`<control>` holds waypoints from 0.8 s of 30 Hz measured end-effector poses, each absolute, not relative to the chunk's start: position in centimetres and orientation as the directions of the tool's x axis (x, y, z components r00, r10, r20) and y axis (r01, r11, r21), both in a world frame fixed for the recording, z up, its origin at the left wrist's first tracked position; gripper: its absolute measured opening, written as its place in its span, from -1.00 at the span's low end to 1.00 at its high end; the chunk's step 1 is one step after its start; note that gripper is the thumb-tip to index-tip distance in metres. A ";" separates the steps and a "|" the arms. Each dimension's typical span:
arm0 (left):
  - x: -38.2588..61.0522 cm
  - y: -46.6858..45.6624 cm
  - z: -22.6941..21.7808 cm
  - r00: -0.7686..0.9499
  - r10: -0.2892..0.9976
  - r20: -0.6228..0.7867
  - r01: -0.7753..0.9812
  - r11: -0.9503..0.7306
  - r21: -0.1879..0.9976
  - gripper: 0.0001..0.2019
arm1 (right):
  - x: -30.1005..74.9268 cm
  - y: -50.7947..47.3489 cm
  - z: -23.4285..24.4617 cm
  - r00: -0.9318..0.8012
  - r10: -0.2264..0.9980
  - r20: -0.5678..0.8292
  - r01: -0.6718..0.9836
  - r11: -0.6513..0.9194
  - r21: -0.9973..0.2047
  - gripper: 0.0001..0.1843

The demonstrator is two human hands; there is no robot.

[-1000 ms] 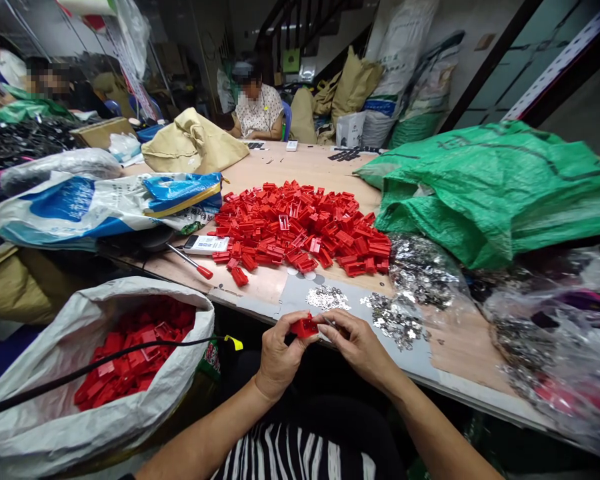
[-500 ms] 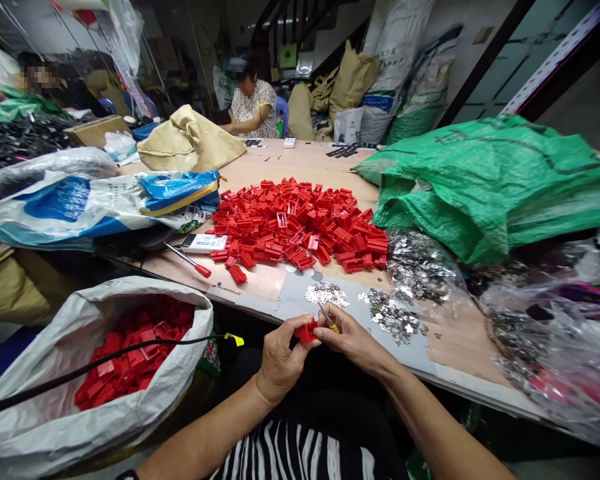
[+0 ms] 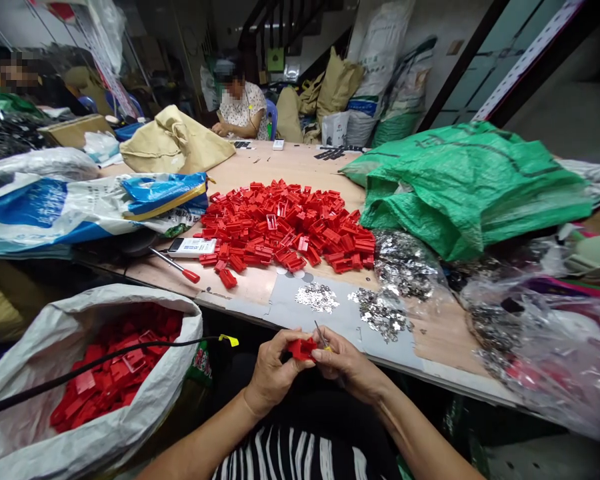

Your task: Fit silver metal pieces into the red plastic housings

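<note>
Just off the near edge of the wooden table (image 3: 290, 165), the left hand (image 3: 271, 370) pinches a red part (image 3: 301, 349) while the right hand (image 3: 347, 361) grips a thin yellow-handled tool (image 3: 322, 335) beside it. On the table a red heap (image 3: 285, 223) fills the middle, silver pieces (image 3: 316, 297) lie nearer on a grey sheet (image 3: 280, 301), and a green bag (image 3: 470, 180) sprawls right. At the far side sits a co-worker (image 3: 243, 107), with stairs (image 3: 279, 30) and sacks (image 3: 336, 87) behind.
</note>
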State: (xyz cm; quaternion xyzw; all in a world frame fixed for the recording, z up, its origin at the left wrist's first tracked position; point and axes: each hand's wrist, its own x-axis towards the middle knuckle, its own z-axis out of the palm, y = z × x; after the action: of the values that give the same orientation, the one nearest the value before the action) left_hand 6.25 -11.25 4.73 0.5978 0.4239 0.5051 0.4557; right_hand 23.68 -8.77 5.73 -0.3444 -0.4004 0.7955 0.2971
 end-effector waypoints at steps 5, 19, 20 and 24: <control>6.4 -10.6 4.4 0.153 0.988 -0.005 -0.322 0.054 0.945 -0.67 | 23.7 -8.9 5.6 -0.610 0.724 -0.321 -0.204 -0.535 -0.820 -0.50; 6.9 -9.8 3.7 -0.010 0.993 -0.120 -0.407 0.106 0.907 -0.70 | 25.4 -1.9 5.8 -0.300 0.951 0.076 0.866 0.305 -0.395 -0.91; 6.9 -9.8 3.7 -0.013 0.993 -0.121 -0.404 0.105 0.908 -0.70 | 25.2 -1.9 5.7 -0.305 0.950 0.072 0.864 0.308 -0.399 -0.93; 6.8 -9.7 3.7 -0.019 0.992 -0.121 -0.402 0.103 0.910 -0.69 | 25.1 -1.6 5.7 -0.311 0.948 0.065 0.849 0.308 -0.430 -0.95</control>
State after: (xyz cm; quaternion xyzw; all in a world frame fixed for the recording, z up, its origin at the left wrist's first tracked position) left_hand 6.82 -9.74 3.70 0.3467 0.4261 0.5728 0.6084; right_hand 25.09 -1.58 5.71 -0.5662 -0.7936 0.1600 0.1552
